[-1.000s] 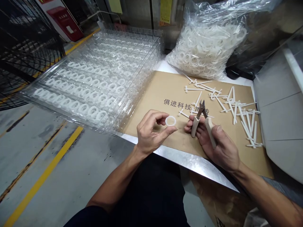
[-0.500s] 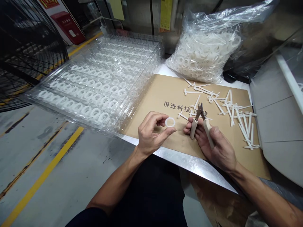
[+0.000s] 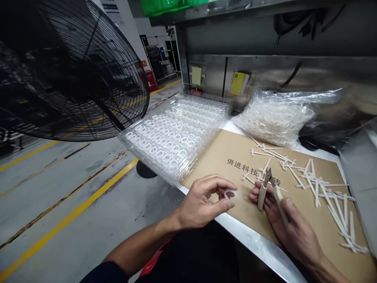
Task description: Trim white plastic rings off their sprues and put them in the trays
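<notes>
Between the thumb and fingers of my left hand [image 3: 203, 202] is a small white plastic ring [image 3: 231, 193], held above the cardboard sheet [image 3: 219, 157]. My right hand [image 3: 294, 224] has its fingers around a pair of cutting pliers [image 3: 278, 200] with pale handles; their jaws point up and the handles are spread. The pliers and the ring are apart. Beyond and to the right of the pliers, many cut white plastic sprue pieces [image 3: 316, 181] lie scattered on the cardboard.
A clear plastic tray [image 3: 182, 173] with rows of white rings sits at the table's left. Behind the cardboard rests a clear bag of white rings [image 3: 273, 120]. A large black fan [image 3: 97, 74] stands at the left, and a grey bin-like container [image 3: 361, 177] is at the right edge.
The view has tilted up and swung left, so more of the fan and the shelf shows. My left hand still holds the ring, now turned somewhat; my right still holds the pliers.
</notes>
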### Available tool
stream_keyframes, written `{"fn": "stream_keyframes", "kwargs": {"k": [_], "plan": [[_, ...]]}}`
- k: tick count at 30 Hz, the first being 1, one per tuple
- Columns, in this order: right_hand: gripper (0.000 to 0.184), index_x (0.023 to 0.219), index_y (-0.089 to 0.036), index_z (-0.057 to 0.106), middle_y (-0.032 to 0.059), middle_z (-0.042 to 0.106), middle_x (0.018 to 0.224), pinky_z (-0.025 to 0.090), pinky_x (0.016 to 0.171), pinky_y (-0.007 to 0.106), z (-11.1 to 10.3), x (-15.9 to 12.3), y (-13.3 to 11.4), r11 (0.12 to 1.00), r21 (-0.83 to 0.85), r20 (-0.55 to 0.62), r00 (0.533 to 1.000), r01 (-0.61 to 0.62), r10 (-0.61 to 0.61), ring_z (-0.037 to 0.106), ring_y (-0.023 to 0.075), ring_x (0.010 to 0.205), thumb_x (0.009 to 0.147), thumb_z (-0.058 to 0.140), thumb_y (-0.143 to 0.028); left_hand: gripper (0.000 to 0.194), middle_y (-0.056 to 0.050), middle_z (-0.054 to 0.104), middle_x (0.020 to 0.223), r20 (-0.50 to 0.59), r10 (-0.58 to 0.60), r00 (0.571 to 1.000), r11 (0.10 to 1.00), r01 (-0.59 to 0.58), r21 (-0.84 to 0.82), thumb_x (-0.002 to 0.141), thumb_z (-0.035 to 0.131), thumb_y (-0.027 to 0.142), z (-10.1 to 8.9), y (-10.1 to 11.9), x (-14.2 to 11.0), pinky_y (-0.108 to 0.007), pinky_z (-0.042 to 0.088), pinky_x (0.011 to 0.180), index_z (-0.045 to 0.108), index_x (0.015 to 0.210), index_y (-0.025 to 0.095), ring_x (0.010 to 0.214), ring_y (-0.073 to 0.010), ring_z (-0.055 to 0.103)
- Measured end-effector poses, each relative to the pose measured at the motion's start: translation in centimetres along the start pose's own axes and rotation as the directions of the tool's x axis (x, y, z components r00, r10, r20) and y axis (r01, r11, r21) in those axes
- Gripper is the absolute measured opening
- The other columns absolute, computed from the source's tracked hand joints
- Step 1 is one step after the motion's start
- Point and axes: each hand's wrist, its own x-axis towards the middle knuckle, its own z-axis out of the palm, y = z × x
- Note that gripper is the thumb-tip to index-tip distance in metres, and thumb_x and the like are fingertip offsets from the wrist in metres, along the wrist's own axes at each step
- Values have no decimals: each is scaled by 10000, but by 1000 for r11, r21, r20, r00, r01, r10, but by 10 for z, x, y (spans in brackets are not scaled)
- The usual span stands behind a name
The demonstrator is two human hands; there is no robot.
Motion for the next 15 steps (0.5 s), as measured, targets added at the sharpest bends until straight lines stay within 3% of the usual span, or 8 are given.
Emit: {"fn": "stream_keyframes", "kwargs": {"k": [3,6,11,15], "plan": [[454,1258,-287,777,78,678,1454,231,1310,558,-3,0,1,1000,6,-5,1000,-12,12,655,342,1284,971,573,-574,220,-100,728,1004,24,-117,993,990,118,-72,851,810,217,-28,24,-5,-224,591,727,760,1057,160,824,-139,709],[454,1263,-279,775,89,676,1455,226,1309,581,-3,1,2,1000,-1,13,1000,4,-4,642,365,1295,960,591,-563,187,-101,737,941,-19,-108,994,994,107,-34,892,775,245,-67,35,-2,-239,610,667,770,1065,174,773,-149,718],[450,1242,-277,788,106,716,1386,265,1297,597,-1,4,3,999,-28,42,998,47,-46,633,379,1306,960,586,-564,211,-89,744,831,-186,25,982,950,35,310,950,694,329,-141,30,41,-278,589,643,776,1053,164,728,-170,716],[429,1206,-282,801,103,708,1399,298,1287,585,0,6,2,998,-32,39,998,58,-56,640,374,1299,955,595,-563,242,-85,762,923,-218,66,974,779,86,621,917,664,328,-183,8,93,-275,544,725,761,1045,148,801,-161,695]]}}
